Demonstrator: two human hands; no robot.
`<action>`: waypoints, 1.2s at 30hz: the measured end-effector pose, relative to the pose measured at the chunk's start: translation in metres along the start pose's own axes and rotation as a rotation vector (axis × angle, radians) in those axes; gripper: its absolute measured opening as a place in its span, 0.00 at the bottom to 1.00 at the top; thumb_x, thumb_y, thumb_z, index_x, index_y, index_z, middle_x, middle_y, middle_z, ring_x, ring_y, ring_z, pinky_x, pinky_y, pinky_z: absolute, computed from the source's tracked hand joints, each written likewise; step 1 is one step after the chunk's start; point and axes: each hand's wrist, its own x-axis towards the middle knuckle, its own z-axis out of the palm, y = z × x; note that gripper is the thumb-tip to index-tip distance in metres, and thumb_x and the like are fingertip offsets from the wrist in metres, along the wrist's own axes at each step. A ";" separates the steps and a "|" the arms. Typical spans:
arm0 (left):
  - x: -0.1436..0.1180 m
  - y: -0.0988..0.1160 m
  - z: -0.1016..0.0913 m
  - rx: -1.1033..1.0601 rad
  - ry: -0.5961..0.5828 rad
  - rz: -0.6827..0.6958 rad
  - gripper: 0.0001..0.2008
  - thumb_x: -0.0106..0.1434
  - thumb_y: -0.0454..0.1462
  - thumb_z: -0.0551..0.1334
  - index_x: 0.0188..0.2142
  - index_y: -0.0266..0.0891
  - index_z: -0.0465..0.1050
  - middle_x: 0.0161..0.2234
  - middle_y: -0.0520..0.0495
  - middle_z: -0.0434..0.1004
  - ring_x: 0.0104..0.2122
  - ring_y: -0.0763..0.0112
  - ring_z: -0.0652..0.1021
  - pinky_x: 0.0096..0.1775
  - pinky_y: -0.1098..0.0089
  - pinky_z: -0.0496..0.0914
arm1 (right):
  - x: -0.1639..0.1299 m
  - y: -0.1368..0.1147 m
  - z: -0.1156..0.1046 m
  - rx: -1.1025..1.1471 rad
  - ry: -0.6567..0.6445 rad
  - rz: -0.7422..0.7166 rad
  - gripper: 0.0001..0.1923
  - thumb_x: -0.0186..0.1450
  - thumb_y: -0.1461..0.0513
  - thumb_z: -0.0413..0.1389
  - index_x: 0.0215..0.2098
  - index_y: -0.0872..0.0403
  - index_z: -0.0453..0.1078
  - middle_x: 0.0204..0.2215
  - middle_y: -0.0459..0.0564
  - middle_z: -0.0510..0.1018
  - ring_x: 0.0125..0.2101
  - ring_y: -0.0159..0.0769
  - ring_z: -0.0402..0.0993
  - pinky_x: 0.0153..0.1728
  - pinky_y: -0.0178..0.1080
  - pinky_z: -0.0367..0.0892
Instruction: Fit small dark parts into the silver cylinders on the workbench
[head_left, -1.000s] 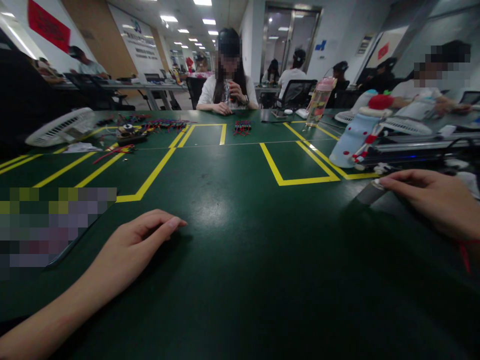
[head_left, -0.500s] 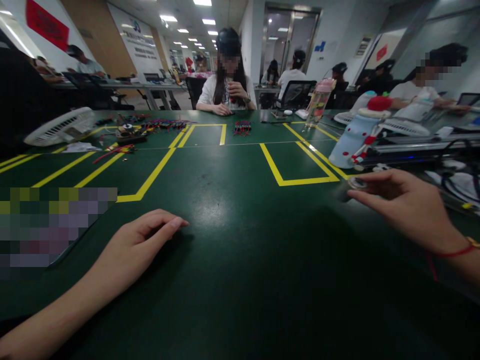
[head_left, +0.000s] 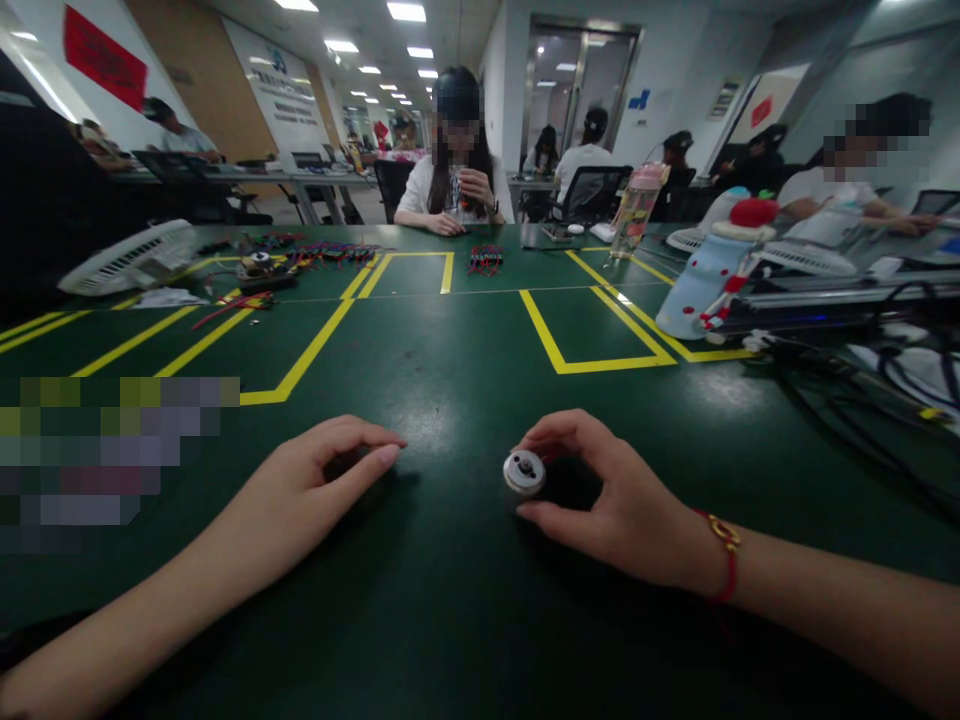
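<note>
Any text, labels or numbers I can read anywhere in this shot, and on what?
None is legible.
White wall banner: print too blurred.
Red wall sign: no readable characters.
Blue door sign: a shape only.
Small motor in the right hand: no visible marking.

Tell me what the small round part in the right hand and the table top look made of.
Round part: likely metal, pale silvery face with a dark centre hole, dull sheen; could be plastic. Held in the right hand. Table top: dark green mat, probably rubber or vinyl, with soft glare from the ceiling lights.
</note>
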 end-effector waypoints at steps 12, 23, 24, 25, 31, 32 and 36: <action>0.014 0.076 0.035 -0.152 -0.035 0.334 0.09 0.64 0.44 0.61 0.35 0.49 0.81 0.33 0.51 0.73 0.31 0.70 0.73 0.31 0.70 0.66 | 0.002 0.005 0.003 0.124 -0.104 0.037 0.23 0.59 0.58 0.61 0.51 0.51 0.63 0.45 0.48 0.75 0.43 0.30 0.74 0.44 0.36 0.71; 0.012 0.079 0.037 -0.203 -0.005 0.313 0.07 0.63 0.43 0.63 0.37 0.48 0.81 0.33 0.52 0.74 0.30 0.72 0.72 0.31 0.71 0.65 | 0.003 0.001 0.002 0.026 -0.096 0.049 0.19 0.58 0.58 0.61 0.48 0.52 0.69 0.43 0.46 0.76 0.40 0.28 0.72 0.42 0.34 0.68; 0.012 0.078 0.036 -0.200 0.017 0.288 0.07 0.63 0.43 0.64 0.37 0.48 0.81 0.33 0.52 0.73 0.29 0.72 0.72 0.31 0.71 0.65 | 0.003 0.001 0.002 0.034 -0.084 0.053 0.19 0.58 0.59 0.61 0.48 0.52 0.69 0.42 0.45 0.76 0.39 0.28 0.72 0.41 0.33 0.68; 0.012 0.075 0.036 -0.192 0.025 0.266 0.07 0.62 0.43 0.64 0.37 0.48 0.81 0.33 0.53 0.73 0.30 0.72 0.72 0.32 0.71 0.65 | 0.002 0.001 0.002 0.040 -0.069 0.057 0.18 0.58 0.60 0.61 0.47 0.52 0.68 0.41 0.45 0.76 0.38 0.27 0.72 0.40 0.32 0.68; 0.017 0.049 0.054 0.003 -0.121 0.270 0.05 0.58 0.41 0.68 0.36 0.52 0.82 0.35 0.53 0.75 0.38 0.67 0.74 0.39 0.68 0.66 | 0.000 0.002 0.003 0.016 -0.015 0.076 0.17 0.57 0.61 0.60 0.45 0.52 0.67 0.39 0.44 0.75 0.36 0.26 0.72 0.36 0.32 0.68; 0.018 0.047 0.057 0.031 -0.136 0.279 0.06 0.58 0.41 0.68 0.36 0.53 0.82 0.35 0.53 0.75 0.38 0.67 0.74 0.39 0.68 0.66 | 0.000 0.002 0.004 0.014 -0.017 0.078 0.17 0.57 0.61 0.60 0.45 0.52 0.67 0.39 0.44 0.75 0.36 0.27 0.72 0.36 0.32 0.68; 0.018 0.044 0.049 -0.013 -0.172 0.242 0.10 0.58 0.43 0.67 0.41 0.51 0.81 0.35 0.53 0.76 0.35 0.68 0.75 0.36 0.70 0.67 | 0.001 0.001 -0.005 -0.052 0.035 0.095 0.17 0.57 0.59 0.60 0.45 0.51 0.67 0.39 0.45 0.76 0.37 0.28 0.72 0.38 0.33 0.69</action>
